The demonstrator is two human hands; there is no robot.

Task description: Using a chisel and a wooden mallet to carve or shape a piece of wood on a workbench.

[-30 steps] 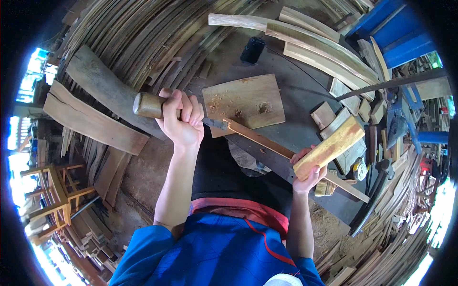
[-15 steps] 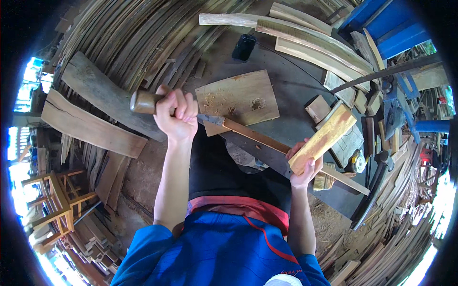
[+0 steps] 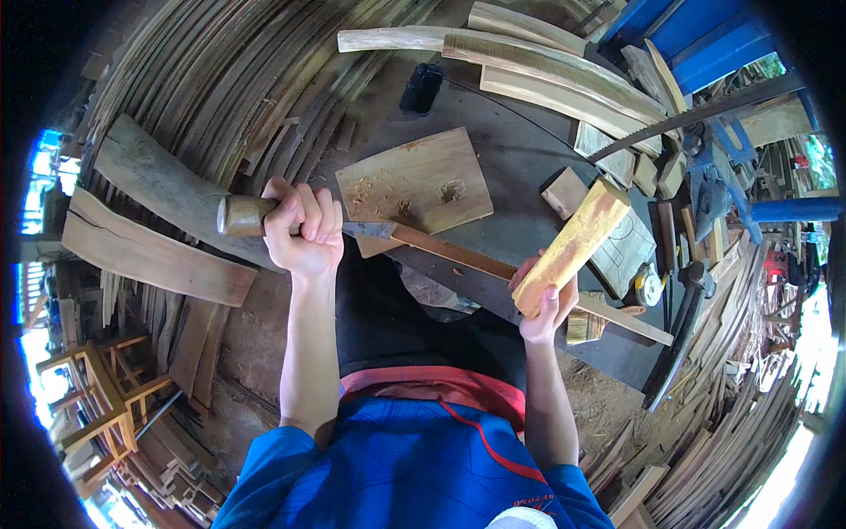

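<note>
My left hand is closed in a fist round the wooden handle of a chisel. Its grey metal blade shows on the other side of the fist, over the low bench. In my right hand is a yellowish wooden block, tilted with its far end up and right; the fingers wrap its near end. Between the hands a narrow brown wooden strip runs along the bench's near edge. A flat board with shavings and a dark rough hollow lies beyond it.
A saw reaches in from the right, near a blue metal vise. Beside my right hand are a tape measure and a hammer. Long planks lie at the back, and a black case stands nearer. Stacked boards fill the left.
The whole view has shifted slightly, so most things sit a little farther left. Both hands keep the same grip on the chisel and the wooden block.
</note>
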